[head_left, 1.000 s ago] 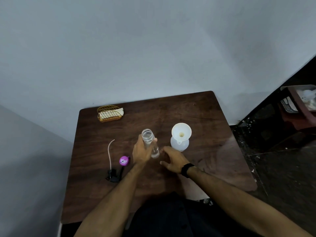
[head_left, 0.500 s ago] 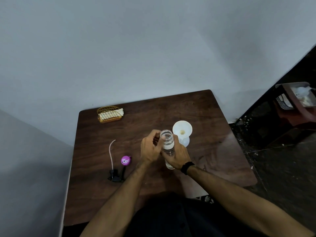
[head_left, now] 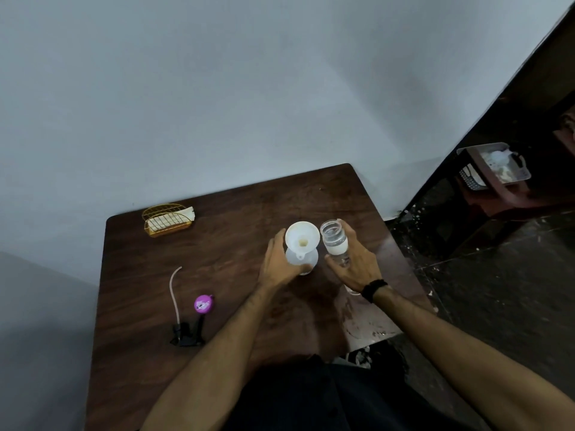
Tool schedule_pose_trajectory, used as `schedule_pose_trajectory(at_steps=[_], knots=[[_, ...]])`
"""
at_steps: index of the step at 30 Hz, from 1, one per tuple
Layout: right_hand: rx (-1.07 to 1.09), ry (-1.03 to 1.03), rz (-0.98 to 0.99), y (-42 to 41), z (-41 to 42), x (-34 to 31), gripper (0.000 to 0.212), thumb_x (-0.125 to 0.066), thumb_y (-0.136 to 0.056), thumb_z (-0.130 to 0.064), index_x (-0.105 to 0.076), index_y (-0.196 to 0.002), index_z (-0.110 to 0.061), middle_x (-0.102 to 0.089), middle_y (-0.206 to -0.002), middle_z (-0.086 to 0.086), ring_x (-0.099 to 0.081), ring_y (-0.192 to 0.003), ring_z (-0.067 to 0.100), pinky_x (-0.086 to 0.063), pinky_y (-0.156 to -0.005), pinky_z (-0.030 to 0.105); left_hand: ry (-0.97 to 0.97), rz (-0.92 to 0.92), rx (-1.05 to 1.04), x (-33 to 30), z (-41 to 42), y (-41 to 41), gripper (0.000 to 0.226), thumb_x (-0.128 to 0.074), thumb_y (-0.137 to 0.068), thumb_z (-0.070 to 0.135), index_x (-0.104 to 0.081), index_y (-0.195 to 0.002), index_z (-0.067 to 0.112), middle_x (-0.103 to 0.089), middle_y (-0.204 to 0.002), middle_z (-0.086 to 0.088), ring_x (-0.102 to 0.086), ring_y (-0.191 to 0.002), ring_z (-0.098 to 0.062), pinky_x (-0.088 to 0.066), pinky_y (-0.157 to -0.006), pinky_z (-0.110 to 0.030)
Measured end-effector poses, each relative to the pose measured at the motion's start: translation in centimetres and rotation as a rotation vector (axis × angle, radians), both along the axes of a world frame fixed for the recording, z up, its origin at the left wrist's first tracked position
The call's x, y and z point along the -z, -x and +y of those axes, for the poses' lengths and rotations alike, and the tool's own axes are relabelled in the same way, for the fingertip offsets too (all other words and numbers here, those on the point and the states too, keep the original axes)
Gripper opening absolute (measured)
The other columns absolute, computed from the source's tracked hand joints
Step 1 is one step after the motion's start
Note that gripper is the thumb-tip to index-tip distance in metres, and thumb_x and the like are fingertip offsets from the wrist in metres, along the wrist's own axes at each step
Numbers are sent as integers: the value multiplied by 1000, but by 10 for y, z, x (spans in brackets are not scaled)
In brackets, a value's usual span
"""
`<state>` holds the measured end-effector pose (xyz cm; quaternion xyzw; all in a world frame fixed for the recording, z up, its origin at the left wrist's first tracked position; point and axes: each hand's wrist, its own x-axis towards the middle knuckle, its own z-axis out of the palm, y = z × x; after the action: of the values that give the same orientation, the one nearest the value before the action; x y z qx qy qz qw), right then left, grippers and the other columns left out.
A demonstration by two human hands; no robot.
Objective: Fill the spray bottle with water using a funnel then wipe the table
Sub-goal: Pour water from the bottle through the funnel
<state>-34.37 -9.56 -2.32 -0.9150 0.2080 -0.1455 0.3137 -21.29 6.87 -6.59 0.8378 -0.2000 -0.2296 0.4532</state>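
Observation:
A white funnel (head_left: pixel 302 237) sits in the neck of a translucent white spray bottle (head_left: pixel 308 260) standing on the dark wooden table (head_left: pixel 236 219). My left hand (head_left: pixel 278 263) grips the spray bottle's body from the left. My right hand (head_left: pixel 354 263) holds a clear uncapped water bottle (head_left: pixel 334 241), upright, just right of the funnel. The black spray head with its pale tube (head_left: pixel 183 325) lies on the table at the left, beside a purple cap (head_left: pixel 203 303).
A gold wire holder with napkins (head_left: pixel 166 219) stands at the table's far left near the wall. The table's right edge drops to a dark floor, where a chair carries a tray (head_left: pixel 494 166). Wet marks show on the near right corner.
The water bottle passed from my left hand to my right and moved right, next to the funnel. My left hand went to the spray bottle and took hold of it.

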Motion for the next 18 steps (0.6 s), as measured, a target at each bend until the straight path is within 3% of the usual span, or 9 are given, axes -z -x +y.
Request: schedule_pose_trajectory(at_steps=[3, 6, 10, 14, 18], knots=[[-81, 135, 136, -4, -18, -3, 86, -67, -81, -38, -17, -152, -32, -54, -140, -1, -66, -103, 28, -53, -80, 34, 2, -31, 5, -10, -12, 4, 113, -83, -43, 58, -39, -142, 26, -49, -137, 4, -45, -127, -17, -45, -103, -38], [-151, 229, 249, -11, -32, -4, 89, -63, -81, -40, -8, -151, -39, -59, -126, 6, -67, -91, 32, -56, -73, 41, -71, -32, 3, -13, -22, 5, 121, -86, -54, 56, -24, -153, 26, -43, -144, -4, -44, -131, -23, -43, -106, -42], [-201, 337, 328, -19, -44, -5, 88, -64, -83, -37, -8, -151, -41, -56, -111, 5, -61, -91, 29, -52, -68, 39, -60, -71, -5, -11, -24, 4, 114, -66, -56, 76, -27, -153, 30, -46, -149, 0, -46, -134, -24, -43, -109, -47], [-223, 405, 378, -23, -48, -7, 93, -66, -78, -22, -9, -148, -42, -50, -105, 5, -58, -87, 30, -49, -64, 38, -33, -68, -11, -9, -22, 7, 102, -75, -63, 64, -32, -149, 31, -49, -147, 4, -50, -132, -20, -43, -110, -38], [-252, 470, 406, -30, -50, -7, 94, -67, -74, -18, -13, -148, -40, -49, -107, 5, -56, -88, 29, -51, -73, 42, -2, -68, -4, -12, -23, 7, 93, -83, -69, 50, -36, -147, 27, -51, -144, 4, -52, -128, -17, -40, -106, -28]])
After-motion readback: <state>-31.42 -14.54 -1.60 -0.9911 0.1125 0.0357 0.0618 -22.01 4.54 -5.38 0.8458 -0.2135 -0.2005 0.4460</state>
